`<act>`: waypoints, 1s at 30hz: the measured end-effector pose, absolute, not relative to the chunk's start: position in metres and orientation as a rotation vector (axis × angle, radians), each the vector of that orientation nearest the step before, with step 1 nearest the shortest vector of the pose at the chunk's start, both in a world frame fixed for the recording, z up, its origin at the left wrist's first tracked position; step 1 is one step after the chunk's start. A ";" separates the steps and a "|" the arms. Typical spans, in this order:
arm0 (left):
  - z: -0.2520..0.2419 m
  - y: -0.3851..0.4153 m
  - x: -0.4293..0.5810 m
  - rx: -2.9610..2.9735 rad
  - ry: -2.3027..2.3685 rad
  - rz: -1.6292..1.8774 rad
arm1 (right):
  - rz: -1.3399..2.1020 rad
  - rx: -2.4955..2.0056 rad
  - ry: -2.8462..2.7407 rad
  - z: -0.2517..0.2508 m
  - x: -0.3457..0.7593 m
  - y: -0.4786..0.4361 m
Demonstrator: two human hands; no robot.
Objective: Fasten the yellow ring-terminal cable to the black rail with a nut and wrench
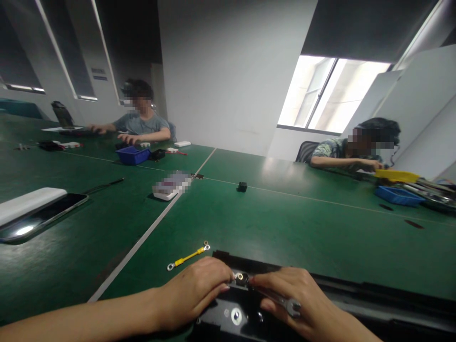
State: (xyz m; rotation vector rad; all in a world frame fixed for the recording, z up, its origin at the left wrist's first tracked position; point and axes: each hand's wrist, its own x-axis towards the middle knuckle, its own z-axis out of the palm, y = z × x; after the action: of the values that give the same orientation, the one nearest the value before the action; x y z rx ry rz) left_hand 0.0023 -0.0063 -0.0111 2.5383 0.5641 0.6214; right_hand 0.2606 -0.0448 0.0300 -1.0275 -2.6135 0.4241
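Note:
My left hand (201, 287) rests at the left end of a long black metal housing (245, 316). Its fingers are pressed together beside a small black fitting with a brass-coloured ring (241, 277), and a pale bit at the fingertips is too small to name. From the other side, my right hand (301, 294) reaches to the same fitting with its index finger. Held in that hand is an open-end wrench (292, 307), its jaw sticking out below the palm. A yellow cable with ring terminals (188, 258) lies beyond my left hand, a small brass-coloured ring near its far end.
A small black block (242, 186) and a white device (173, 185) stand on the green table (302, 228). Left lies a phone (46, 216). Two people sit across the table, near a dark blue bin (132, 156) and a blue tray (399, 195).

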 end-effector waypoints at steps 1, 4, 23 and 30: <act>-0.011 -0.006 0.002 2.537 0.565 0.620 | 0.409 -1.031 -2.612 0.031 0.261 -0.046; -0.011 -0.006 0.002 2.533 0.564 0.616 | 0.348 -1.029 -2.621 0.032 0.263 -0.048; -0.011 -0.006 0.000 2.530 0.572 0.627 | 0.327 -0.967 -2.627 0.024 0.260 -0.041; -0.010 -0.007 0.001 2.526 0.570 0.613 | 0.407 -0.868 -2.627 0.026 0.258 -0.039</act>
State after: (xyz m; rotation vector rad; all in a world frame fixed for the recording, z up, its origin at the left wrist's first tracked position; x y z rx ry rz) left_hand 0.0012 -0.0068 -0.0100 2.5255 0.5695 0.6133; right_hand 0.2584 -0.0390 0.0258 -0.8682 -2.6268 0.4068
